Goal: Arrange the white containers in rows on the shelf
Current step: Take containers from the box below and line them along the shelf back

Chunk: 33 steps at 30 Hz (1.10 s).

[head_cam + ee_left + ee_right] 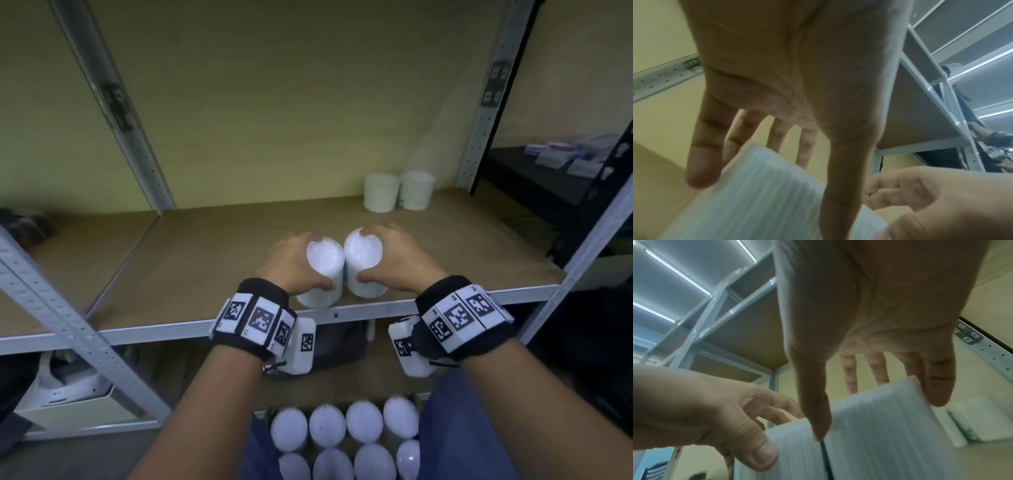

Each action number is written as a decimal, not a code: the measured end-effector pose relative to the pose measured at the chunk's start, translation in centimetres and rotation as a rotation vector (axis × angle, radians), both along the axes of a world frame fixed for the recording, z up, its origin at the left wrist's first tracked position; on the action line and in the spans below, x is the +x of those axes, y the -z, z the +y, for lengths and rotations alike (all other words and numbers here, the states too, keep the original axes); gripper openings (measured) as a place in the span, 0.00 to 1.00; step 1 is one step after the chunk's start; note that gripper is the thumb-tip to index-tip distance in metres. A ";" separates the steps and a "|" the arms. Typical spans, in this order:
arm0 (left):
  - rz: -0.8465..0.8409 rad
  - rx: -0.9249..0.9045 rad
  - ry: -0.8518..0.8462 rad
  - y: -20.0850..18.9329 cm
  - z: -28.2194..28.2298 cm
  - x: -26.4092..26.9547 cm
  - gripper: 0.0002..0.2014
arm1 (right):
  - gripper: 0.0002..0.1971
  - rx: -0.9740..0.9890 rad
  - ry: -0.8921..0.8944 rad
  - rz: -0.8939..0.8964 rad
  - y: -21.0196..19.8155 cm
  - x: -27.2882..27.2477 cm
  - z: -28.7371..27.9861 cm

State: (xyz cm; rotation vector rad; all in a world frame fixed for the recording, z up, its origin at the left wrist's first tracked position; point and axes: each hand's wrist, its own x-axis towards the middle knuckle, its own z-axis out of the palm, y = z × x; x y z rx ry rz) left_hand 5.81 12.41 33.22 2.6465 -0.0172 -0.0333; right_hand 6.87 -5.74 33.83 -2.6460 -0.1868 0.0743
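We hold two white tubs at the near edge of the shelf [479,274], side by side and touching: our left hand [294,260] grips the left tub [323,274], our right hand [394,260] the right tub [364,263]. They look light, stiff, ribbed plastic cylinders; fingers round the upper wall should hold them.
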 end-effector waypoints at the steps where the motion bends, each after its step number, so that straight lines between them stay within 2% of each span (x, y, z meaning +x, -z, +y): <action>1: 0.003 -0.009 -0.019 0.7 -0.1 0.3 0.44 | 0.40 0.007 0.000 0.006 0.5 0.4 0.1; 6: -0.019 -0.026 -0.080 3.3 -0.4 1.0 0.38 | 0.36 -0.020 0.003 0.044 3.1 1.6 0.2; 13: 0.044 0.075 -0.043 3.2 -0.3 0.4 0.39 | 0.37 -0.053 -0.036 0.070 3.3 1.2 0.2; 16: -0.036 0.126 -0.019 3.1 -0.6 -0.6 0.37 | 0.32 -0.042 -0.028 -0.008 3.1 0.2 -0.1; 21: -0.194 0.104 0.025 3.2 -1.1 -2.0 0.23 | 0.18 -0.060 -0.058 -0.164 3.1 -1.0 -0.4; 25: -0.264 0.106 0.051 3.5 -1.1 -1.9 0.17 | 0.17 -0.097 -0.093 -0.207 3.1 -1.1 -0.5; 33: -0.323 0.132 0.034 3.8 -1.2 -0.2 0.17 | 0.16 -0.144 -0.049 -0.267 3.7 0.5 -0.2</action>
